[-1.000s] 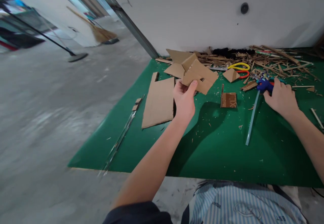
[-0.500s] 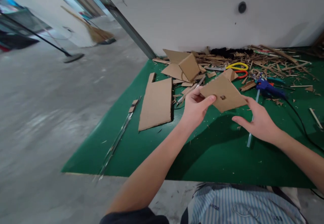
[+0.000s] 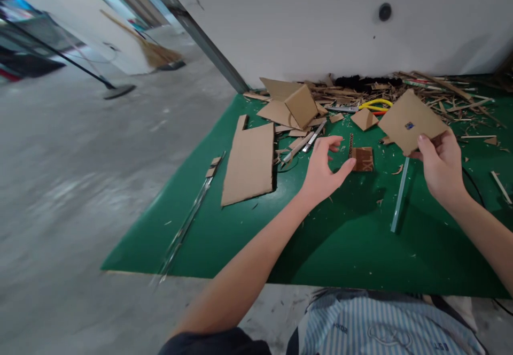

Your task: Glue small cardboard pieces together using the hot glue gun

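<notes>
Green mat (image 3: 224, 226); cardboard panel (image 3: 411, 121) tilted, upheld.

Green mat (image 3: 240, 237) bearing a flat cardboard sheet (image 3: 249, 163), a folded cardboard box (image 3: 301, 106), a metal ruler (image 3: 188, 221), a glue stick (image 3: 399, 194), yellow-handled scissors (image 3: 377, 103) and strip offcuts (image 3: 436, 95) along the white wall (image 3: 300, 18); a broom (image 3: 154, 50) lies on the concrete floor (image 3: 80, 184).

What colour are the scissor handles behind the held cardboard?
Yellow and red-orange scissor handles, seen in the head view.
</notes>
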A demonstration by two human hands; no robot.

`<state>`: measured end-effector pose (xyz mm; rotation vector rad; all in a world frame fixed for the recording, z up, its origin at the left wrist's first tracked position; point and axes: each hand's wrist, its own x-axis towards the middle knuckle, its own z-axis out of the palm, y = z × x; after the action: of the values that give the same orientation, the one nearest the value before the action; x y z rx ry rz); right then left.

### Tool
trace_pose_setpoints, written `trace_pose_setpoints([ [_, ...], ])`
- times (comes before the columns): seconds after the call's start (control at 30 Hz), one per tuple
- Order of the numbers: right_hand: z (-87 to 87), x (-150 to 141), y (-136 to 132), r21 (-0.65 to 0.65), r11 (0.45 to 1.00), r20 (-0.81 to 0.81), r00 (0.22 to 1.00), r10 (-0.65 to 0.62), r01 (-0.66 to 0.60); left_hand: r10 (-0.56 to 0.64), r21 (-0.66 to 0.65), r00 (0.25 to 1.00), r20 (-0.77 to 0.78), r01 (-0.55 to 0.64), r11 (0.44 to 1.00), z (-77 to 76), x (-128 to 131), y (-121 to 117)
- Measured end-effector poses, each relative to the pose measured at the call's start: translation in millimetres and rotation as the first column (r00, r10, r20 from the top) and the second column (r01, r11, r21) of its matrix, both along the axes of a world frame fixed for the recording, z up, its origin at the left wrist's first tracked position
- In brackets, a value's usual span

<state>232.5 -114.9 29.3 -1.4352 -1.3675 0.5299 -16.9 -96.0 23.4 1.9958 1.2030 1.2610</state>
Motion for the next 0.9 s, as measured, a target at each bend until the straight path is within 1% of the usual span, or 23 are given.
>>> trace_pose_setpoints([
  [0.07,-3.3,4,3,-0.008,1.000,-0.005,1.000,-0.022,0.022,-0.016,-0.015,0.997,-0.082,0.015,1.000,-4.9,1,2],
  [0.17,-6.4,6,6,0.000,1.000,-0.092,0.996,-0.015,0.015,-0.025,-0.022,0.986,-0.162,0.022,1.000,-10.1,3,5],
  [0.3,-6.2,6,6,0.009,1.000,-0.194,0.981,-0.001,0.003,-0.020,-0.018,0.978,-0.209,0.016,1.000,-11.0,3,7],
  [0.4,-5.6,6,6,0.020,1.000,-0.213,0.977,0.002,0.003,-0.002,0.000,0.981,-0.191,0.003,1.000,-10.5,2,8],
  [0.57,-7.7,8,7,-0.003,1.000,-0.188,0.982,-0.009,0.009,0.021,0.001,0.989,-0.145,-0.021,1.000,-10.1,1,9],
  [0.77,-10.6,4,6,-0.019,1.000,-0.268,0.964,0.005,-0.011,0.053,0.003,0.997,-0.059,-0.053,0.999,-11.4,2,10],
  [0.83,-9.4,2,4,-0.021,0.999,-0.244,0.970,0.022,-0.028,0.047,0.008,0.998,-0.043,-0.047,0.999,-12.2,2,10],
  [0.9,-7.1,0,2,-0.022,0.999,-0.181,0.983,0.038,-0.042,0.040,0.006,0.999,-0.036,-0.040,0.999,-12.6,2,11],
])
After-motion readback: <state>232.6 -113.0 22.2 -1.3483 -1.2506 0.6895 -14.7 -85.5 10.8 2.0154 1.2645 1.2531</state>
